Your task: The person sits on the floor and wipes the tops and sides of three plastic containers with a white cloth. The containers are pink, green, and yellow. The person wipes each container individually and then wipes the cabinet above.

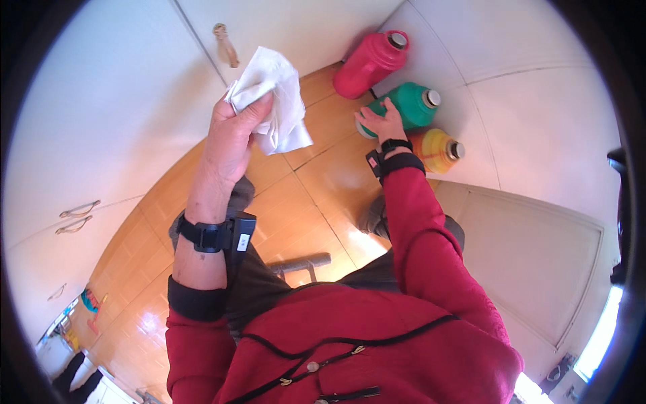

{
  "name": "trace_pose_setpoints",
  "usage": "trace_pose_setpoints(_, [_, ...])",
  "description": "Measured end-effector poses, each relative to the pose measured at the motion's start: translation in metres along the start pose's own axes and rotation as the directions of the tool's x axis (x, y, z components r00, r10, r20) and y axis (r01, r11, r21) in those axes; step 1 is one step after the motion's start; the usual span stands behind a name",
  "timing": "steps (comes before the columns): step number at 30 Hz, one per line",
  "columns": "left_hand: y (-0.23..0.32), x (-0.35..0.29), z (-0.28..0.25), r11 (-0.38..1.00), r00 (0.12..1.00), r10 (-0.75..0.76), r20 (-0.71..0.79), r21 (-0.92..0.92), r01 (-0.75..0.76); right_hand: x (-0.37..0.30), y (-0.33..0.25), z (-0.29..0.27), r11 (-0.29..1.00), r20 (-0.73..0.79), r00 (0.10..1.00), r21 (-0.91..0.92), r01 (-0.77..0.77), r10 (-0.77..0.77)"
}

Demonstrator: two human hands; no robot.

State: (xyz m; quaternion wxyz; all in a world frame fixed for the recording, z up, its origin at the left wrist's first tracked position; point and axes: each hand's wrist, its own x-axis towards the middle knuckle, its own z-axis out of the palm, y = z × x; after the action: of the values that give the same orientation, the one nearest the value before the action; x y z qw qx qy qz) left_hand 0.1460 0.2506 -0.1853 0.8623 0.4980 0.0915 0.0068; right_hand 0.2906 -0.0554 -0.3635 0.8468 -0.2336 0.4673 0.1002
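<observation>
A crumpled white cloth [284, 101] is pinched in my left hand [235, 128], raised in front of the pale cabinet doors. Its thumb presses on the folds, and the lower end hangs loose. To the right, my right hand [382, 121] has its thumb and fingers around the lower side of a green thermos flask [412, 106] with a silvery cap. The palm side is hidden. Beyond it stands a pink thermos flask [370, 64] with a handle. Nearer, beside my right wrist, is a yellow-orange thermos flask [437, 151], partly covered by my wrist and sleeve.
Pale cabinet doors [128, 87] with a metal handle [225, 46] rise at the left. White panels [525, 101] stand behind the flasks. Below lies an orange-brown tiled floor [296, 195]. A low stool-like frame [299, 262] shows between my legs.
</observation>
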Motion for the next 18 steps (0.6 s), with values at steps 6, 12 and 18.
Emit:
trace_pose_setpoints(6, [0.007,0.002,-0.009,0.833,0.961,0.09,0.262,-0.549,0.072,0.017,0.005,-0.024,0.998,-0.114,0.993,0.057,0.029,-0.022])
trace_pose_setpoints(12, [0.003,0.002,-0.016,0.707,0.941,0.054,0.335,-0.678,0.201,-0.008,0.015,-0.078,0.994,-0.121,0.991,-0.099,0.041,-0.053])
trace_pose_setpoints(18, [0.001,0.005,-0.023,0.887,0.976,-0.003,0.217,-0.45,0.102,-0.058,0.061,-0.118,0.974,-0.057,0.994,-0.214,0.079,-0.093])
